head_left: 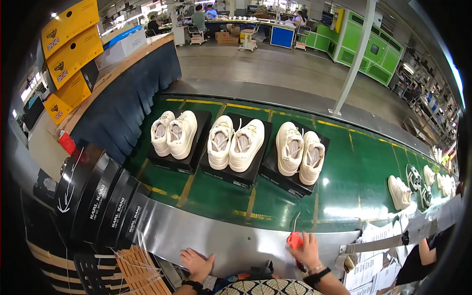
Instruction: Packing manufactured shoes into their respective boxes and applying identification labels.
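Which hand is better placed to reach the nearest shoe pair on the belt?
Probably the right hand: it sits by the belt edge below the right-most boxed pair, though it holds a small red tool. The left hand rests flat on the metal rim, farther from it.

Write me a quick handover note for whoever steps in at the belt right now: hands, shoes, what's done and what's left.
Left hand: empty, flat on the steel ledge.
Right hand: gripping a small red tool at the belt edge.
Green conveyor: three pairs of cream sneakers, each on a black box: left pair, middle pair, right pair.
Done: pairs set on boxes.
Left: none is in its box.
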Demonstrator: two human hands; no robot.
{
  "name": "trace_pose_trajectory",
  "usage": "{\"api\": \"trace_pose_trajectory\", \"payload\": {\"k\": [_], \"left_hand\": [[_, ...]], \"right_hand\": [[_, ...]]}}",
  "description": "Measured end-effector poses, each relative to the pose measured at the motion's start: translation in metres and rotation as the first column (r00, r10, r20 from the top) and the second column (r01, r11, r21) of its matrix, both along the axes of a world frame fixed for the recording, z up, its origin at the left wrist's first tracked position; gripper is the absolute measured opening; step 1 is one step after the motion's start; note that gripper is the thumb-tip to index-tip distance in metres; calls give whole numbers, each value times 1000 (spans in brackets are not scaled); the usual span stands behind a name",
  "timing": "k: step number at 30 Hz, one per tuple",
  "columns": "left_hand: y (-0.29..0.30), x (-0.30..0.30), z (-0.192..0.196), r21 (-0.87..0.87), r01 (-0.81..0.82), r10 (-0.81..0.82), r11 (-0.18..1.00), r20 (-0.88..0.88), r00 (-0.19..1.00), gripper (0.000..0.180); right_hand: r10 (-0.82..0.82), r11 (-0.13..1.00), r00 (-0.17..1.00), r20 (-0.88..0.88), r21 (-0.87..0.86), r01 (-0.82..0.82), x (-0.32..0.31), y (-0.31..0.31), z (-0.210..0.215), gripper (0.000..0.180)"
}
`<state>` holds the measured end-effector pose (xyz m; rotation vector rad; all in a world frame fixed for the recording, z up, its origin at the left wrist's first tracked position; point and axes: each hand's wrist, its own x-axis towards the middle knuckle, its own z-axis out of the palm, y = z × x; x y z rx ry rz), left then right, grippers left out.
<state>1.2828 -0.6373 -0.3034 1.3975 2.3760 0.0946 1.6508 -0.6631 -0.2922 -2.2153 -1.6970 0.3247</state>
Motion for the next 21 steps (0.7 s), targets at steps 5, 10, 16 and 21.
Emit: {"api": "trace_pose_trajectory", "payload": {"k": [5,10,16,21], "left_hand": [[-11,-1,-52,193,134,-94,972,-203,975,99],[-10,-3,-4,100,122,-124,987,12,992,92],[-25,-16,-21,178,258,-257,950,-28,966,82],[-27,-24,-16,203,356,-376,912,69,924,78]], "right_hand": [[-16,975,1000,-11,-224,13,0,-70,-11,82],[-32,994,999,-35,-104,28,-2,-49,-14,70],[362,913,794,-488,356,-197,-102,79,125,50],[571,799,664,-484,140,-585,-190,135,196,44]]}}
